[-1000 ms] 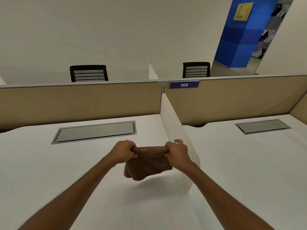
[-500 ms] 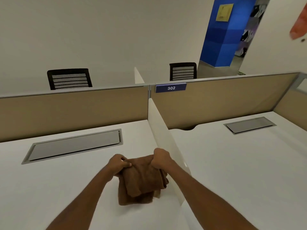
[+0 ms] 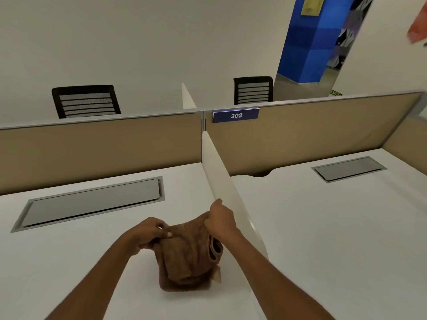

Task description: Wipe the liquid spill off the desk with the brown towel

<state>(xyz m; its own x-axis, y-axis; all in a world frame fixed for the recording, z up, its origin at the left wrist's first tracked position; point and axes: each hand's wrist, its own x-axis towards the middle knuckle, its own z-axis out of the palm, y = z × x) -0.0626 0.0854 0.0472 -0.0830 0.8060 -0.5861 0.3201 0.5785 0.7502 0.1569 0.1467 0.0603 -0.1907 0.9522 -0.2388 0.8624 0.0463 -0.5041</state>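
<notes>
The brown towel (image 3: 188, 257) lies bunched in folds on the white desk (image 3: 69, 262), close to the white side divider. My left hand (image 3: 150, 233) pinches its upper left edge. My right hand (image 3: 220, 219) grips its upper right edge, right beside the divider. Both hands hold the top of the towel slightly raised while its lower part rests on the desk. No liquid spill shows on the desk surface.
A white divider panel (image 3: 221, 181) runs from the back partition toward me, just right of the towel. A grey cable hatch (image 3: 92, 202) is set in the desk behind my hands. A tan partition (image 3: 104, 146) with a "302" sign (image 3: 235, 115) closes the back.
The towel came down from hanging between my hands onto the desk, and it now lies folded over itself. My hands have drawn closer together above it.
</notes>
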